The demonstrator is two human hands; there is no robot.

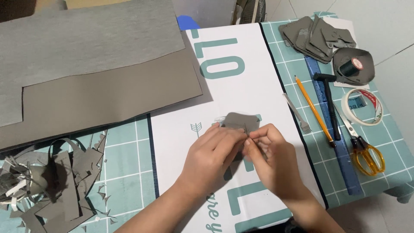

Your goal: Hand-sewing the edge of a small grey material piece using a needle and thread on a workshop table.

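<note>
So a small grey cut piece point(239, 121) is being held right in the middle of the white printed board point(258, 77), both hands on it. The left hand point(211, 157) is curled loosely, with its fingertips pinched on the near edge of the piece. The right hand point(269, 155) is closed up tight too, thumb and forefinger pressed together at the same edge, and what looks like a thin needle point(245, 128) is poking up from that pinch, though it's too small to be sure. The two hands are touching each other there.

Big grey sheets point(95, 73) are laid out far left, and a messy pile of grey offcuts point(51, 181) is seen near left on the teal grid mat point(129, 172). Over on the right, a metal pronged tool point(297, 114), a yellow pencil point(314, 110), a black hammer point(330, 103), a blue ruler point(340, 155), yellow-handled scissors point(364, 153) and a roll of tape point(363, 107) are lined up. A stack of cut grey pieces point(312, 36) and a spool of dark thread point(351, 65) are parked far right.
</note>
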